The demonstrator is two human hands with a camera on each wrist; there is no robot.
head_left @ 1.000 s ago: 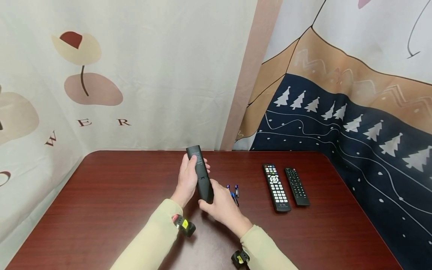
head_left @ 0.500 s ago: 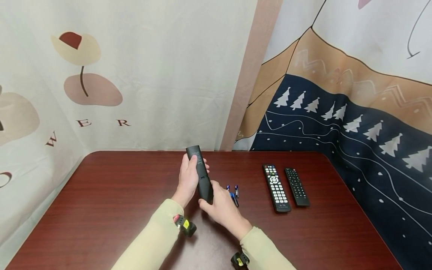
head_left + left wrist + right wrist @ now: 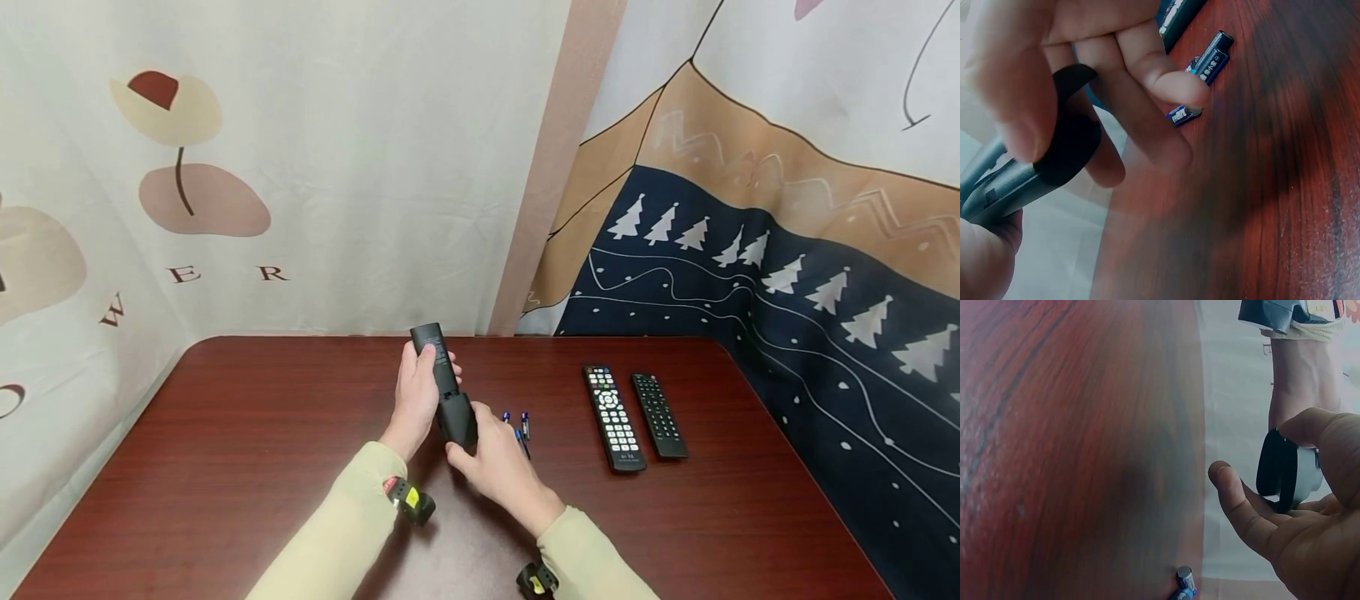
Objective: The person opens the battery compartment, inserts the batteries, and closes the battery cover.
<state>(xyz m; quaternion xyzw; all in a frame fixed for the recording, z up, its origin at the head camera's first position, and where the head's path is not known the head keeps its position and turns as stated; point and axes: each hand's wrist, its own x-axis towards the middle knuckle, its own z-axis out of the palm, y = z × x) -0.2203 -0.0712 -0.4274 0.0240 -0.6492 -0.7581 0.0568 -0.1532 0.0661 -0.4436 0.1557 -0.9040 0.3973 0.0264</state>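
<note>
A black remote control (image 3: 444,375) is held back side up above the table. My left hand (image 3: 415,400) grips its upper part, thumb lying along the back. At the lower end my right hand (image 3: 498,462) pinches the battery cover (image 3: 459,421), thumb on one side and fingers on the other. A step shows where cover and body meet. In the right wrist view the cover (image 3: 1277,462) stands partly apart from the remote's body (image 3: 1307,472). Several small blue batteries (image 3: 1213,62) lie on the table just beyond my right hand, which partly hides them in the head view.
A black remote with white buttons (image 3: 615,417) and a smaller black remote (image 3: 660,417) lie side by side at the right on the dark red wooden table (image 3: 262,433). A pale printed curtain (image 3: 360,167) hangs behind the table's far edge.
The battery cover has shifted from flush with the remote's back to slightly off it, towards the lower end. My right hand has moved slightly right and down with it; my left hand barely moved.
</note>
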